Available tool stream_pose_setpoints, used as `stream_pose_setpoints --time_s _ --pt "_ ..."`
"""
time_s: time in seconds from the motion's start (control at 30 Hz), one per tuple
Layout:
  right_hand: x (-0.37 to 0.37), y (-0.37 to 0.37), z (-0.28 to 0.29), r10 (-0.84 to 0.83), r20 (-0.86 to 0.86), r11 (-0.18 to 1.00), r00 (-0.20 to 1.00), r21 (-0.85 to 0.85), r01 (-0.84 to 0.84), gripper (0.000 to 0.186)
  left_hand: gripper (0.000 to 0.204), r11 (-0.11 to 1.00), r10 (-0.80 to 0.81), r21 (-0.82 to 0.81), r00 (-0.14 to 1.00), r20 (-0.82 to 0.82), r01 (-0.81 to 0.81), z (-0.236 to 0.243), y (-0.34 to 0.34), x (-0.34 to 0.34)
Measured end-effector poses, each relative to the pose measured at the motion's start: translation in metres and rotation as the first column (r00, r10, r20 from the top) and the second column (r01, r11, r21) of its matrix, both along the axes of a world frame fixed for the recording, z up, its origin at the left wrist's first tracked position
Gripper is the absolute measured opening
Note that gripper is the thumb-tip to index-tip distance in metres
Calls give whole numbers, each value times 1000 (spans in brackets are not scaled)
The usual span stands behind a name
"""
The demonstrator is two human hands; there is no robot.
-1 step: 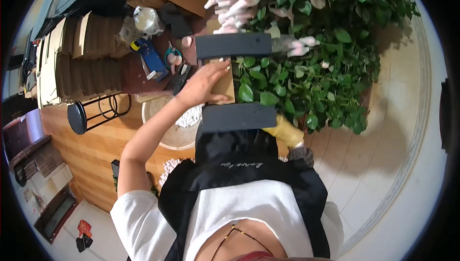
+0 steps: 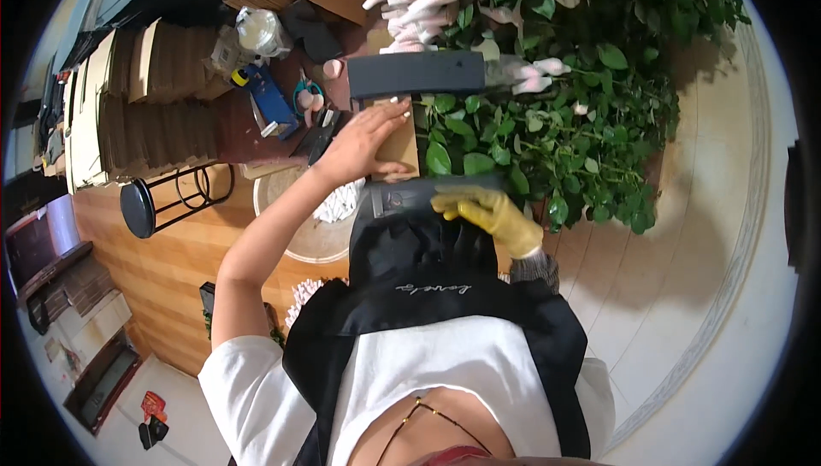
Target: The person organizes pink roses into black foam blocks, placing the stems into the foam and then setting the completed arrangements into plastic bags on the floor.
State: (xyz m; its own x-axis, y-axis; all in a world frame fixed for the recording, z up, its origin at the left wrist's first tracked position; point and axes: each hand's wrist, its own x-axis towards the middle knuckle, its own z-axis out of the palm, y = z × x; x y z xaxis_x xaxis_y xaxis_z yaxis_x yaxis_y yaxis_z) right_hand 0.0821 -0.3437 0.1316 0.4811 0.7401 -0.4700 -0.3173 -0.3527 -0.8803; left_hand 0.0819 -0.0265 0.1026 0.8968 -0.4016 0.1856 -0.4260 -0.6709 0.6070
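My left hand (image 2: 368,141) lies with spread fingers on a brown cardboard piece (image 2: 398,158), its fingertips near a dark padded block (image 2: 416,74). A second dark block (image 2: 385,198) sits across the near end of the cardboard, blurred. Over its right part is my right hand (image 2: 487,218) in a yellow glove, fingers stretched out. Leafy rose stems (image 2: 547,150) lie just right of the cardboard. White-pink netted flower heads (image 2: 410,0) are piled beyond the far block, and a few wrapped heads (image 2: 534,77) poke out beside it.
Cardboard stacks (image 2: 154,68), scissors (image 2: 308,94), a blue tool (image 2: 269,98) and black objects cover the red table (image 2: 239,132). Below are a black stool (image 2: 137,209) and a round tub (image 2: 291,235) holding white pieces. Dense foliage (image 2: 624,4) fills the back right.
My gloved right hand has risen from the right end of the near block to over its top, fingers now showing. The near block looks blurred; my left hand has shifted slightly forward.
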Motion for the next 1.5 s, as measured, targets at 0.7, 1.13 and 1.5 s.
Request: stream_pose_setpoints --time_s 0.7,1.13,1.5 --pt "91 120 -4 100 707 941 700 -296 165 20 61 795 -88 -525 799 -595 -304 19 24 15" --pt "177 144 35 498 777 865 385 -481 -147 61 76 962 18 272 992 -126 17 22 0 4" --pt "37 127 -8 755 633 656 -170 -729 197 33 112 718 692 -25 710 130 -696 3 -40 -53"
